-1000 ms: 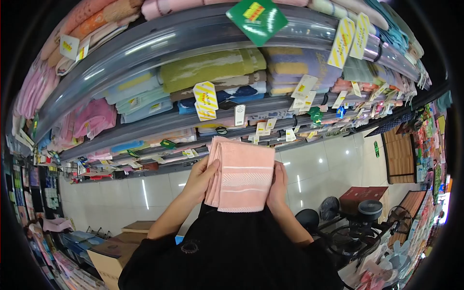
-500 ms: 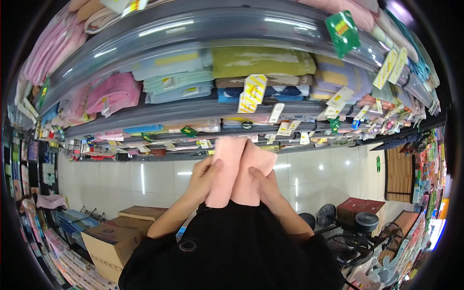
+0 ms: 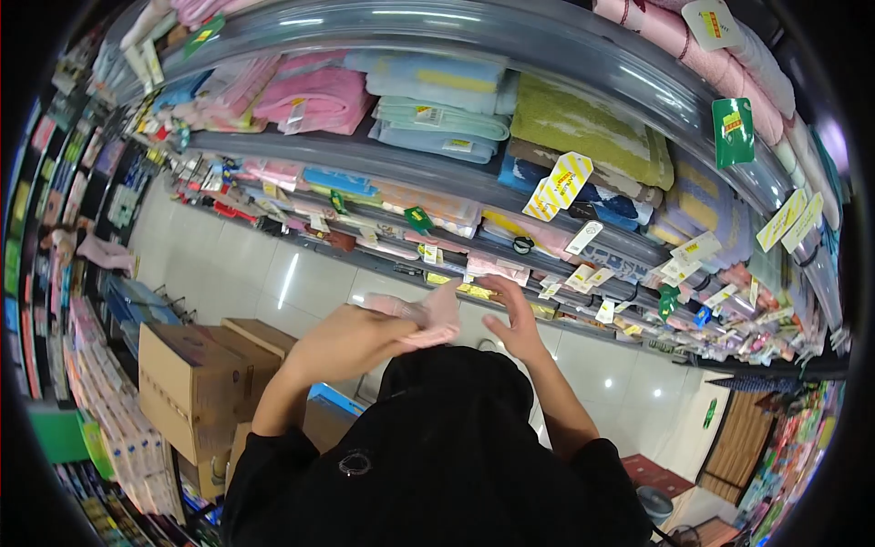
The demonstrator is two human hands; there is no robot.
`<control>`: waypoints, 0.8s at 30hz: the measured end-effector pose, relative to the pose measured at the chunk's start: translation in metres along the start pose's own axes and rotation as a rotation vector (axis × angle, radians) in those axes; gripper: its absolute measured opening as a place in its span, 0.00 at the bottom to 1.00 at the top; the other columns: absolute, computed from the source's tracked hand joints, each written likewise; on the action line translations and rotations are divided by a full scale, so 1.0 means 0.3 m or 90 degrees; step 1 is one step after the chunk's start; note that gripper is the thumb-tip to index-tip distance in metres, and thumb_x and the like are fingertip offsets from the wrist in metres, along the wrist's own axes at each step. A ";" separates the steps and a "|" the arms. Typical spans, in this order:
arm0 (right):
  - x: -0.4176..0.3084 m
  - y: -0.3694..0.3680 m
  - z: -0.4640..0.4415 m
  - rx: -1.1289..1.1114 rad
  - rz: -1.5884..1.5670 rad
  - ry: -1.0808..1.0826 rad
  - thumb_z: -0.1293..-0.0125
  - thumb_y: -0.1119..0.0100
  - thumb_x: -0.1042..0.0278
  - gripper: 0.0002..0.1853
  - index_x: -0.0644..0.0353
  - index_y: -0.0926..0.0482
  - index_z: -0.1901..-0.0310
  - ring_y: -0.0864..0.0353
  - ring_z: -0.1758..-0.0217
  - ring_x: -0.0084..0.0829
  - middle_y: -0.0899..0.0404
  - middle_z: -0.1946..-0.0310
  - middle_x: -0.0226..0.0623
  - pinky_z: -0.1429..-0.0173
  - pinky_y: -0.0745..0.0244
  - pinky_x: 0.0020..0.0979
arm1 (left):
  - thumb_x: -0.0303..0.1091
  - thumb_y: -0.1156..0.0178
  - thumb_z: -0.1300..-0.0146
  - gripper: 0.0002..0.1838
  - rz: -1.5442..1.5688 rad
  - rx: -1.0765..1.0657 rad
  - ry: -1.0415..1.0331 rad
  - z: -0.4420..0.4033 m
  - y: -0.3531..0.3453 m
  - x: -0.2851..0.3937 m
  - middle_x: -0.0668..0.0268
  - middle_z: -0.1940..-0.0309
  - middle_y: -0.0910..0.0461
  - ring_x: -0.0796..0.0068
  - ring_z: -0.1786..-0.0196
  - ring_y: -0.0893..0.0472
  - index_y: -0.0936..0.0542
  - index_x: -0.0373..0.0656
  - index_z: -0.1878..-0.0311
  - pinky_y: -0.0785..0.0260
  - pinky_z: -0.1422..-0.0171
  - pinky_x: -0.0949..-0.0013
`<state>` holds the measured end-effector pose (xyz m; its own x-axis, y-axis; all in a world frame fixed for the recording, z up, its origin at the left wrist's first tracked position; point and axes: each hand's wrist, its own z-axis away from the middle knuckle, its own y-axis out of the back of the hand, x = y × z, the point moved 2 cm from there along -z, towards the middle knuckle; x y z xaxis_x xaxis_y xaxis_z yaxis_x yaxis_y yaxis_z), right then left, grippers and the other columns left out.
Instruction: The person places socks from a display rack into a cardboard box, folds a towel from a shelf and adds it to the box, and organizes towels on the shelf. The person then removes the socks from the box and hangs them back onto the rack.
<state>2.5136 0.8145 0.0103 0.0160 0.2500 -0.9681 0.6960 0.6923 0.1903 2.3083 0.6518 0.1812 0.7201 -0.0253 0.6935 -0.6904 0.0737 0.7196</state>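
Note:
Folded pink cloth [image 3: 436,314] hangs in front of my chest, seen nearly edge-on, with one corner pointing up. My left hand [image 3: 357,339] is closed around its left side, the back of the hand facing up. To the right of the cloth, my right hand [image 3: 512,317] is apart from it, fingers spread and curved, holding nothing. Beyond both hands, a small pink towel [image 3: 497,268] lies on a low shelf.
Shelves ahead hold folded towels, including a green towel [image 3: 583,128] and a pink towel [image 3: 314,96], with price tags hanging at the edges. Cardboard boxes [image 3: 196,378] stand at lower left. A red box [image 3: 658,474] is at lower right.
My right hand has let go of the pink cloth and moved off to its right. My left hand has turned over with the cloth. The view has turned, shifting the shelves rightward.

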 end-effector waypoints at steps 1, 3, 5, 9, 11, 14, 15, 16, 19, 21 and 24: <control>-0.015 0.002 -0.028 -0.123 -0.140 0.000 0.32 0.38 0.64 0.30 0.62 0.36 0.31 0.27 0.33 0.39 0.23 0.41 0.46 0.30 0.36 0.40 | 0.38 0.44 0.30 0.08 -0.072 -0.044 -0.011 0.006 -0.040 0.032 0.55 0.74 0.21 0.50 0.67 0.18 0.24 0.44 0.61 0.27 0.64 0.52; -0.087 0.003 -0.062 -0.301 -0.249 0.034 0.22 0.55 0.54 0.24 0.67 0.25 0.39 0.29 0.31 0.37 0.23 0.39 0.43 0.27 0.39 0.38 | 0.39 0.44 0.31 0.08 -0.174 -0.122 -0.016 0.023 -0.117 0.087 0.57 0.76 0.20 0.51 0.70 0.17 0.25 0.44 0.59 0.27 0.67 0.51; -0.129 -0.018 -0.048 -0.430 -0.301 0.020 0.22 0.56 0.54 0.24 0.67 0.24 0.40 0.29 0.31 0.37 0.23 0.39 0.43 0.27 0.40 0.38 | 0.38 0.44 0.31 0.08 -0.169 -0.156 -0.004 0.040 -0.172 0.147 0.58 0.76 0.19 0.52 0.70 0.17 0.25 0.44 0.60 0.27 0.68 0.52; -0.097 -0.092 0.101 -0.766 -0.324 -0.047 0.20 0.60 0.52 0.27 0.67 0.25 0.38 0.29 0.31 0.37 0.23 0.38 0.45 0.26 0.39 0.35 | 0.37 0.44 0.33 0.08 -0.133 -0.169 0.007 0.097 -0.282 0.257 0.59 0.72 0.18 0.54 0.71 0.17 0.26 0.43 0.60 0.25 0.68 0.54; -0.056 -0.134 0.195 -0.961 -0.272 -0.135 0.19 0.63 0.56 0.25 0.66 0.28 0.34 0.30 0.30 0.36 0.25 0.35 0.45 0.27 0.38 0.33 | 0.37 0.42 0.35 0.08 -0.097 -0.172 0.024 0.129 -0.330 0.303 0.60 0.66 0.18 0.57 0.70 0.18 0.25 0.44 0.59 0.23 0.67 0.56; 0.041 -0.185 0.316 -1.077 -0.265 -0.100 0.19 0.65 0.59 0.24 0.65 0.30 0.33 0.30 0.30 0.35 0.26 0.35 0.44 0.27 0.38 0.33 | 0.36 0.41 0.37 0.07 -0.094 -0.225 0.048 0.164 -0.360 0.383 0.62 0.70 0.19 0.59 0.70 0.17 0.24 0.46 0.59 0.24 0.67 0.59; 0.090 -0.201 0.344 -1.091 -0.264 -0.128 0.21 0.60 0.53 0.26 0.64 0.28 0.33 0.30 0.29 0.36 0.28 0.32 0.46 0.25 0.42 0.31 | 0.36 0.41 0.37 0.07 -0.083 -0.218 0.067 0.179 -0.370 0.389 0.62 0.70 0.19 0.59 0.70 0.17 0.24 0.46 0.59 0.24 0.67 0.59; 0.101 -0.205 0.347 -1.111 -0.267 -0.131 0.21 0.60 0.53 0.26 0.64 0.28 0.33 0.30 0.29 0.36 0.28 0.32 0.46 0.25 0.42 0.31 | 0.35 0.41 0.39 0.06 -0.094 -0.157 0.099 0.196 -0.367 0.387 0.63 0.71 0.19 0.60 0.70 0.17 0.23 0.47 0.60 0.24 0.68 0.60; 0.175 -0.235 0.366 -1.168 -0.014 -0.191 0.23 0.56 0.55 0.24 0.60 0.24 0.36 0.27 0.32 0.40 0.25 0.35 0.47 0.28 0.38 0.32 | 0.36 0.40 0.37 0.06 -0.096 -0.010 0.206 0.252 -0.332 0.368 0.61 0.77 0.23 0.56 0.72 0.20 0.23 0.46 0.62 0.28 0.70 0.58; 0.208 -0.238 0.336 -1.110 -0.064 -0.060 0.25 0.56 0.62 0.21 0.64 0.23 0.39 0.21 0.38 0.39 0.20 0.41 0.48 0.34 0.32 0.34 | 0.39 0.40 0.34 0.08 -0.057 0.015 0.265 0.289 -0.286 0.354 0.58 0.79 0.25 0.50 0.73 0.21 0.23 0.45 0.61 0.30 0.70 0.54; 0.066 -0.239 0.227 -0.998 -0.344 -0.195 0.27 0.55 0.63 0.21 0.68 0.24 0.41 0.19 0.46 0.29 0.18 0.45 0.44 0.41 0.28 0.34 | 0.36 0.43 0.32 0.08 -0.004 0.074 0.263 0.346 -0.217 0.344 0.55 0.80 0.25 0.49 0.75 0.23 0.26 0.41 0.63 0.32 0.71 0.54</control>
<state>2.5129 0.7235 -0.0338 0.2917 -0.2250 -0.9297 -0.6623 0.6537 -0.3661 2.4204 0.5410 0.2096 0.6752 0.3778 0.6336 -0.6720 -0.0392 0.7395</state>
